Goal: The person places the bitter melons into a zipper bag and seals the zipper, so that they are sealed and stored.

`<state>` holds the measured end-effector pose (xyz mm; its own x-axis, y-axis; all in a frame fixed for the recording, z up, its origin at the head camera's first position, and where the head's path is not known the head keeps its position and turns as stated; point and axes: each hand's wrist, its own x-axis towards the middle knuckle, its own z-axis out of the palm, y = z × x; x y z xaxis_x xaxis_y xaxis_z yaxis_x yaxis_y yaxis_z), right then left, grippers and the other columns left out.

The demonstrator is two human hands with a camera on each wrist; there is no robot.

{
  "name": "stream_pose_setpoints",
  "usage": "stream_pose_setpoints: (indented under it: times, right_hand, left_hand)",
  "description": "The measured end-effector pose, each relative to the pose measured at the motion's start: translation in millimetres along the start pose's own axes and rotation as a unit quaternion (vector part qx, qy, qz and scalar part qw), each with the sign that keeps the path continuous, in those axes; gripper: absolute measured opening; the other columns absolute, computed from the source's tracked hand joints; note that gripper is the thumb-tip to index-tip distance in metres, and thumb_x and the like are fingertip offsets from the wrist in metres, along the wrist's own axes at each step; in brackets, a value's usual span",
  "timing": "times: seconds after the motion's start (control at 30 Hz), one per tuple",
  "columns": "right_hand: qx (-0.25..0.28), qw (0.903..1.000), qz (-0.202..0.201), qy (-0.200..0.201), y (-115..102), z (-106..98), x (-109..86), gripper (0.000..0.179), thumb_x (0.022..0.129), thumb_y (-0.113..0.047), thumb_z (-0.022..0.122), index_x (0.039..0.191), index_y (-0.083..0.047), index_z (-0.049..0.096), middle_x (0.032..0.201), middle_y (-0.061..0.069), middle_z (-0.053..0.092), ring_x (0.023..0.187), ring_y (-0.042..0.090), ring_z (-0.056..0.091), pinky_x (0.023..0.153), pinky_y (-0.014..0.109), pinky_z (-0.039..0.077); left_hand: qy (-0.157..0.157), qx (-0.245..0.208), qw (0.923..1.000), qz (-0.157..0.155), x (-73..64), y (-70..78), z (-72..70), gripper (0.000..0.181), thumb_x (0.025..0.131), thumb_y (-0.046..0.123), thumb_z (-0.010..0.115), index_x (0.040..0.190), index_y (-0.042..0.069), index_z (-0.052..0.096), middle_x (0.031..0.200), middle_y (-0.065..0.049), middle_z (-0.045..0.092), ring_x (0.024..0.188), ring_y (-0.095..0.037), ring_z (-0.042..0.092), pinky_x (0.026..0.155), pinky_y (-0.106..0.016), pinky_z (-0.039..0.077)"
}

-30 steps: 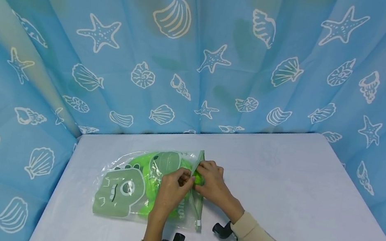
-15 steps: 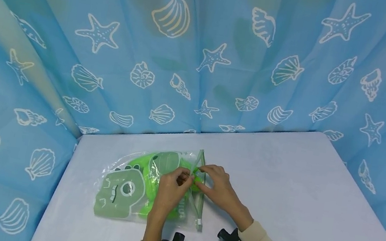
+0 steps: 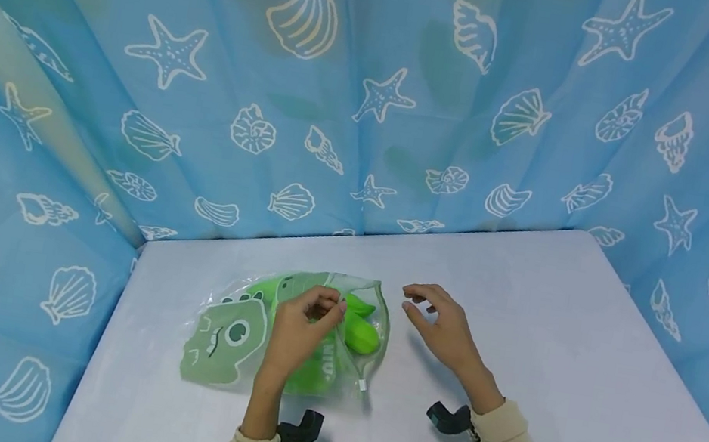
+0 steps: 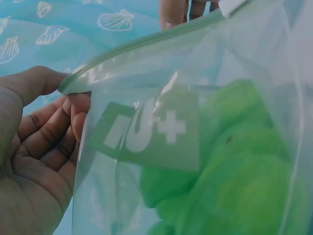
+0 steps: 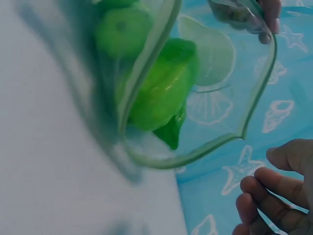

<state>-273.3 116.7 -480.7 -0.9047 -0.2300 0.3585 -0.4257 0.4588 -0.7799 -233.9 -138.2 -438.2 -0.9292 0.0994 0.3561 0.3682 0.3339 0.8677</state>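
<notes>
A clear zip bag (image 3: 213, 356) with a green dinosaur print lies on the table, its mouth facing right. Inside it are several bright green rounded things (image 3: 361, 335), glossy in the right wrist view, where one has a pointed tip (image 5: 168, 132). My left hand (image 3: 299, 335) pinches the bag's green zip edge between thumb and fingers, plainly seen in the left wrist view (image 4: 44, 132). In the right wrist view the two zip strips (image 5: 149, 58) stand apart. My right hand (image 3: 444, 334) hovers right of the mouth, loosely bent, holding nothing.
A white slider (image 3: 361, 385) sits at the near end of the zip. Black wrist cameras (image 3: 299, 430) are strapped to both wrists. Behind the white-covered table (image 3: 521, 299) hangs a blue curtain (image 3: 408, 137) printed with seashells and starfish.
My right hand has let go of the bag's mouth and drawn away to the right. My left hand has shifted slightly left, still pinching the edge, and the mouth gapes wider.
</notes>
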Motion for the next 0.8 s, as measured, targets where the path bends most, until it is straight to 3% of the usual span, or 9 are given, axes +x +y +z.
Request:
stream_pose_setpoints:
  times: [0.2, 0.33, 0.43, 0.53, 0.73, 0.8]
  right_hand:
    - [0.046, 0.9986, 0.01, -0.024, -11, -28, 6.9, 0.028, 0.099, -0.026, 0.065, 0.126, -0.017, 0.067, 0.12, -0.004, 0.065, 0.107, 0.015, 0.058, 0.084, 0.035, 0.051]
    - [0.039, 0.9977, -0.028, -0.047, -18, -48, 13.7, 0.031, 0.099, -0.022, 0.066, 0.13, -0.017, 0.065, 0.126, -0.004, 0.064, 0.113, 0.016, 0.057, 0.087, 0.044, 0.05]
    - [0.033, 0.9957, -0.054, -0.067, -22, -63, 16.0, 0.035, 0.098, -0.016, 0.066, 0.133, -0.016, 0.063, 0.13, -0.003, 0.063, 0.12, 0.017, 0.054, 0.09, 0.047, 0.048]
    - [0.031, 0.9935, -0.068, -0.086, -29, -75, 15.2, 0.04, 0.097, -0.012, 0.067, 0.137, -0.018, 0.061, 0.134, -0.004, 0.062, 0.125, 0.015, 0.051, 0.093, 0.041, 0.047]
    - [0.073, 0.9871, -0.11, -0.09, -59, -93, 10.6, 0.048, 0.091, 0.003, 0.069, 0.137, -0.008, 0.059, 0.134, 0.005, 0.061, 0.125, 0.016, 0.05, 0.095, 0.036, 0.044]
    - [0.097, 0.9828, -0.128, -0.091, -74, -101, 7.3, 0.049, 0.088, 0.009, 0.07, 0.134, -0.002, 0.06, 0.132, 0.01, 0.062, 0.125, 0.019, 0.05, 0.097, 0.035, 0.043]
  left_hand:
    - [-0.028, -0.091, 0.9955, 0.002, 9.2, 18.3, -5.7, 0.015, 0.096, 0.016, 0.069, 0.106, 0.006, 0.07, 0.084, -0.008, 0.07, 0.074, -0.023, 0.066, 0.068, -0.031, 0.055]
    - [-0.055, -0.149, 0.9873, -0.003, 15.2, 30.1, -8.9, 0.015, 0.098, 0.011, 0.066, 0.107, 0.001, 0.068, 0.083, -0.014, 0.067, 0.07, -0.027, 0.061, 0.064, -0.032, 0.052]
    - [-0.081, -0.191, 0.9783, -0.005, 20.0, 38.9, -12.5, 0.014, 0.099, 0.008, 0.063, 0.107, -0.002, 0.067, 0.084, -0.012, 0.068, 0.07, -0.025, 0.06, 0.063, -0.033, 0.051]
    - [-0.104, -0.246, 0.9636, -0.01, 25.8, 46.6, -17.5, 0.012, 0.099, 0.008, 0.061, 0.106, 0.0, 0.067, 0.087, -0.008, 0.068, 0.073, -0.02, 0.061, 0.064, -0.032, 0.051]
    - [-0.151, -0.369, 0.9168, -0.018, 40.0, 59.4, -23.6, 0.014, 0.1, 0.005, 0.057, 0.105, 0.009, 0.07, 0.099, -0.005, 0.067, 0.079, -0.014, 0.06, 0.071, -0.026, 0.05]
    - [-0.166, -0.392, 0.9049, -0.019, 42.8, 62.9, -23.4, 0.015, 0.1, 0.005, 0.056, 0.105, 0.01, 0.07, 0.1, -0.004, 0.067, 0.08, -0.013, 0.059, 0.072, -0.025, 0.05]
